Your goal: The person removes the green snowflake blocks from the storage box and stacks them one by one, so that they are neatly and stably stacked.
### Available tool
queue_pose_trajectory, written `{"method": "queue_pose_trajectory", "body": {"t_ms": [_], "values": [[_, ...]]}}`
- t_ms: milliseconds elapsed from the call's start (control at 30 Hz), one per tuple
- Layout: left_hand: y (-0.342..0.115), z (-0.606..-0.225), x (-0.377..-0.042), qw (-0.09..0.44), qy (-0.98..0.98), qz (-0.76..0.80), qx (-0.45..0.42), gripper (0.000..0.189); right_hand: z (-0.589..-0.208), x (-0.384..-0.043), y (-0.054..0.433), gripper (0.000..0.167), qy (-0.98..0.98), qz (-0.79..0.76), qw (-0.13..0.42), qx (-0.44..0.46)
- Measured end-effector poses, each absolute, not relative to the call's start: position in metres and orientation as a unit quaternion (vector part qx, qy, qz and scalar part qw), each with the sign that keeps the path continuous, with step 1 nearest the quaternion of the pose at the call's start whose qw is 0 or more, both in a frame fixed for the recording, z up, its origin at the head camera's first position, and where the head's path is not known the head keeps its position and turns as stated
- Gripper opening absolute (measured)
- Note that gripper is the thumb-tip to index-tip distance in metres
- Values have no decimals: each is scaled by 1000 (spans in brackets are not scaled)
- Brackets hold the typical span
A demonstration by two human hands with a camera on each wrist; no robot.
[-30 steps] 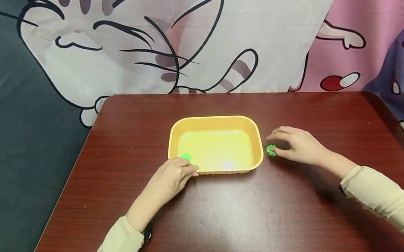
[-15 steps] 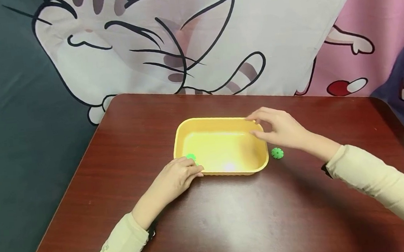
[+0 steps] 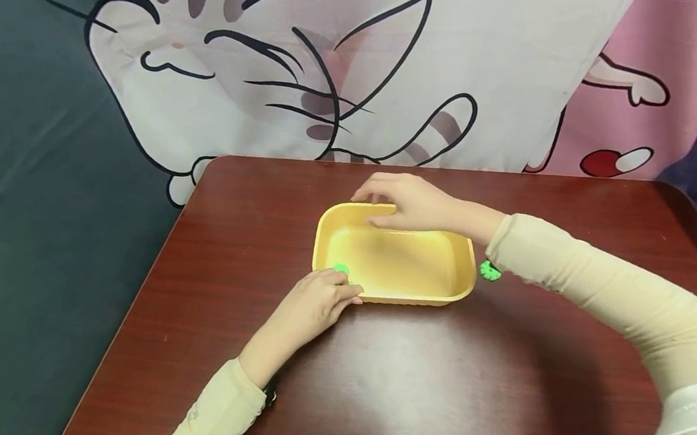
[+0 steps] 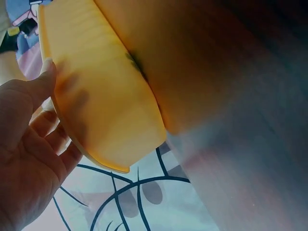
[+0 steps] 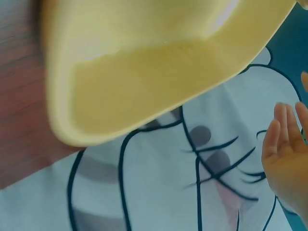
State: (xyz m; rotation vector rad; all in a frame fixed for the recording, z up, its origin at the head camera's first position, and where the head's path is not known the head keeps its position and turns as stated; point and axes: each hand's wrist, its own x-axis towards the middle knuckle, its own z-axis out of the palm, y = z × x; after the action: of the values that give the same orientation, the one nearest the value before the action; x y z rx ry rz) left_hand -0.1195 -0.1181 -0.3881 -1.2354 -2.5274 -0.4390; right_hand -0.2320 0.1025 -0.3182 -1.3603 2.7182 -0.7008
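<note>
A yellow plastic tub (image 3: 408, 264) stands on the table. My left hand (image 3: 318, 299) grips its near left corner; in the left wrist view the thumb lies outside the wall (image 4: 106, 106) and the fingers go over the rim. Just beyond those fingers, a green flower-shaped piece (image 3: 341, 268) shows inside the tub, partly hidden. My right hand (image 3: 412, 201) hovers over the tub's far side, fingers extended and holding nothing. Another green flower-shaped piece (image 3: 489, 271) lies on the table right of the tub, partly covered by the right sleeve.
The dark red-brown wooden table (image 3: 214, 250) reaches back to a hanging cloth (image 3: 495, 46) with a cartoon cat. A pink cloth (image 3: 602, 126) hangs at the right, a dark green one (image 3: 33, 169) at the left. The right forearm (image 3: 591, 286) crosses above the table.
My right hand has left the green piece beside the tub and moved left over the tub's far rim. My left hand keeps its grip. The head view has shifted slightly.
</note>
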Motion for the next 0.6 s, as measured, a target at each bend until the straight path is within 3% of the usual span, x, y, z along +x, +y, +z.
{"method": "queue_pose_trajectory", "body": {"t_ms": [433, 600], "values": [[-115, -391, -120, 142, -874, -159, -436, 7, -368, -237, 56, 43, 819, -155, 175, -523], [-119, -392, -121, 147, -875, -163, -431, 8, -378, -235, 45, 39, 803, -136, 180, -552]]}}
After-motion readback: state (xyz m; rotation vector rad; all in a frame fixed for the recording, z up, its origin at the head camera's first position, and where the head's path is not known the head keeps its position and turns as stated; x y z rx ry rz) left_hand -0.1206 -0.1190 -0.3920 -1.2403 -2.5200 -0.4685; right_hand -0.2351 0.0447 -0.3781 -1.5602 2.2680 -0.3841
